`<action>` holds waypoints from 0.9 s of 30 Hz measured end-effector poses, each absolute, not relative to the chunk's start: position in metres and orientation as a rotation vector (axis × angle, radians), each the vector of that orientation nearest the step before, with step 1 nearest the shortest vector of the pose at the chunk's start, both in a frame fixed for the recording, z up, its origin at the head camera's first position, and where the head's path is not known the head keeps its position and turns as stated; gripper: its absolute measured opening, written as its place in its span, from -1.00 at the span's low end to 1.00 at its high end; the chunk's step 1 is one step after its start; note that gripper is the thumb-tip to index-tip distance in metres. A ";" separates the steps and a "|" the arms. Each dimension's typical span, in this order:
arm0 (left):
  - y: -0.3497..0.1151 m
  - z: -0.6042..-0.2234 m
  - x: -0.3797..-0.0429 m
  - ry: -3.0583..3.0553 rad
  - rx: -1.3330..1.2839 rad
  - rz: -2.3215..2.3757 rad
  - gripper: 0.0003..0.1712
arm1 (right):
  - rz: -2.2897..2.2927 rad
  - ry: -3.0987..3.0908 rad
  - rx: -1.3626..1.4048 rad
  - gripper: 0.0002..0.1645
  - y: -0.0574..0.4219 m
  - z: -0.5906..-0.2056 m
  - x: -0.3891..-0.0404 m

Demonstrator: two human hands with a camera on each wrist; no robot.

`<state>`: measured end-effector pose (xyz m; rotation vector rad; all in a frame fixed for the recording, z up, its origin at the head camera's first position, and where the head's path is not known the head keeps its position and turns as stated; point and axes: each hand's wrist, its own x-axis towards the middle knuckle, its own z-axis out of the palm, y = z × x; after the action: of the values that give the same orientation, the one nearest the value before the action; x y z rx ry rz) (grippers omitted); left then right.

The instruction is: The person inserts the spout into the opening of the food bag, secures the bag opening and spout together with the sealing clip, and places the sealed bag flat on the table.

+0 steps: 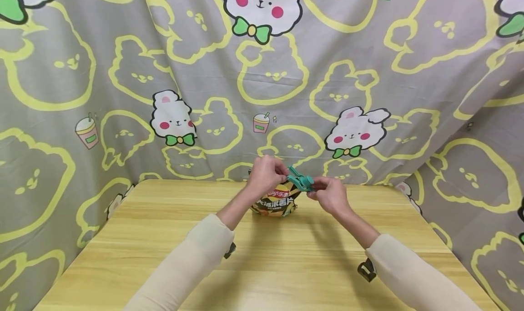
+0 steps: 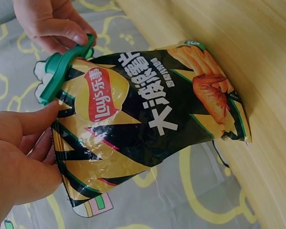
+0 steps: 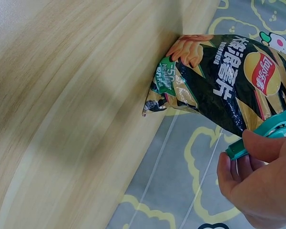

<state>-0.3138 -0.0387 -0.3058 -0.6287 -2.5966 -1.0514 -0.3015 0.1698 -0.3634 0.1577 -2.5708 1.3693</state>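
Observation:
A black and gold Lay's chip bag stands upright on the wooden table, its printed front towards me. My left hand pinches the bag's top edge near one corner, thumb in front and fingers behind, as the left wrist view shows. Across the other part of the top edge lies a green bag clip. My right hand pinches one end of this clip between thumb and fingers; the clip's other end comes close to my left thumb. In the right wrist view the clip partly hides the bag's top.
The wooden table reaches back to a grey curtain printed with yellow outlines and white bunnies. The curtain also hangs along both sides. A black strap piece shows beside the right sleeve, and another by the left sleeve.

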 end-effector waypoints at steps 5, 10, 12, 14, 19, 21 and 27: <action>-0.039 -0.305 -0.314 -2.598 -0.638 -1.083 -0.91 | 1.358 -2.570 0.145 -0.66 0.169 -0.363 -0.302; -0.040 -0.305 -0.314 -2.585 -0.642 -1.102 -0.91 | 1.351 -2.578 0.136 -0.65 0.169 -0.361 -0.302; -0.040 -0.305 -0.314 -2.578 -0.639 -1.090 -0.90 | 1.347 -2.581 0.140 -0.64 0.169 -0.361 -0.302; -0.040 -0.306 -0.315 -2.571 -0.640 -1.079 -0.90 | 1.348 -2.582 0.140 -0.63 0.169 -0.361 -0.302; -0.040 -0.306 -0.316 -2.545 -0.643 -1.070 -0.89 | 1.353 -2.589 0.145 -0.63 0.169 -0.362 -0.303; -0.040 -0.306 -0.316 -2.531 -0.645 -1.066 -0.88 | 1.349 -2.588 0.151 -0.64 0.169 -0.361 -0.303; -0.041 -0.306 -0.315 -2.514 -0.626 -1.067 -0.87 | 1.332 -2.587 0.173 -0.66 0.169 -0.361 -0.302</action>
<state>-0.3149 -0.0414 -0.3064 -0.6256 -2.5135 -1.0674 -0.3017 0.1694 -0.3605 0.1728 -2.5867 1.3324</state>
